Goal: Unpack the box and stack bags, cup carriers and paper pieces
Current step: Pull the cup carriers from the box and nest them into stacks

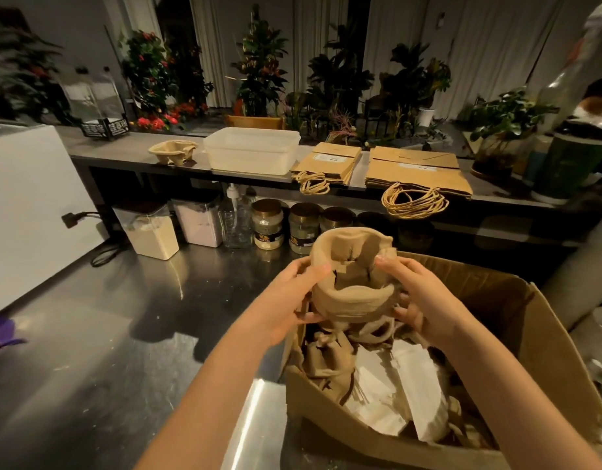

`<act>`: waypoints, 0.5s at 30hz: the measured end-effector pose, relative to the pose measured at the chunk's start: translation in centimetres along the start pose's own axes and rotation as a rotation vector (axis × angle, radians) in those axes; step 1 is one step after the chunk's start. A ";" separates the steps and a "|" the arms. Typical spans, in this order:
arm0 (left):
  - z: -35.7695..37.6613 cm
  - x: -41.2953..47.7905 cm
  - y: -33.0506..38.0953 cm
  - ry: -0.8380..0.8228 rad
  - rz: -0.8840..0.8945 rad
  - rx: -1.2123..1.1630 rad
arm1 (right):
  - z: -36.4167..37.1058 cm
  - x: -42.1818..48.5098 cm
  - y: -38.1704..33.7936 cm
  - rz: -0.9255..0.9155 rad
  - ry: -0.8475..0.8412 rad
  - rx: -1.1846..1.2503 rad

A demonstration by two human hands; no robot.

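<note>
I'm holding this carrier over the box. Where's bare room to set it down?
Widest: the steel counter between the cardboard box and the white appliance, in front of the jars. The shelf strip between the black basket and the shelved carrier. Crowded from the plastic tub through both bag stacks.

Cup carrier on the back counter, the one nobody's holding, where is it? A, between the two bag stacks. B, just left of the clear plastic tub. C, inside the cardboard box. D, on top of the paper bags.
B: the loose cup carrier sits on the counter just left of the plastic tub, with the bag stacks further right.
</note>
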State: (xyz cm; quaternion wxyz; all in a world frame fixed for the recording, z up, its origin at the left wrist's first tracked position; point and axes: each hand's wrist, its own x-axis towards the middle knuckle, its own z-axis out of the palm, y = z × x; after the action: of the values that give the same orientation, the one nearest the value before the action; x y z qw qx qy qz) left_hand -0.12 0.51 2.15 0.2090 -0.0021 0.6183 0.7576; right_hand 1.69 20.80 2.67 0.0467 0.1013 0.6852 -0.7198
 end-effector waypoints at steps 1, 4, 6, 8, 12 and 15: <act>-0.8 0.3 0.8 0.012 0.020 0.031 | 0.8 0.4 -0.5 0.001 0.000 0.008; -3.3 1.1 3.2 0.049 0.070 0.049 | 3.6 1.7 -2.2 0.021 -0.008 0.027; -5.4 1.6 4.8 0.063 0.091 0.028 | 5.7 2.7 -3.5 0.024 -0.028 0.017; -7.9 2.2 6.3 0.048 0.112 0.003 | 8.0 4.0 -4.8 0.034 -0.053 0.035; -13.5 3.2 9.4 0.065 0.165 -0.011 | 13.0 7.2 -6.9 0.060 -0.093 0.063; -17.9 4.2 12.0 0.109 0.211 0.019 | 17.1 10.1 -8.0 0.027 -0.132 0.043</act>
State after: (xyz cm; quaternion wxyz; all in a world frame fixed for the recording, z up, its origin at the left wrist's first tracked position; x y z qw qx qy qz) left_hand -12.34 -16.71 8.06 0.0940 0.0236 0.6325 0.7684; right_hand -11.18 4.89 9.11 0.0990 0.0639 0.6637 -0.7387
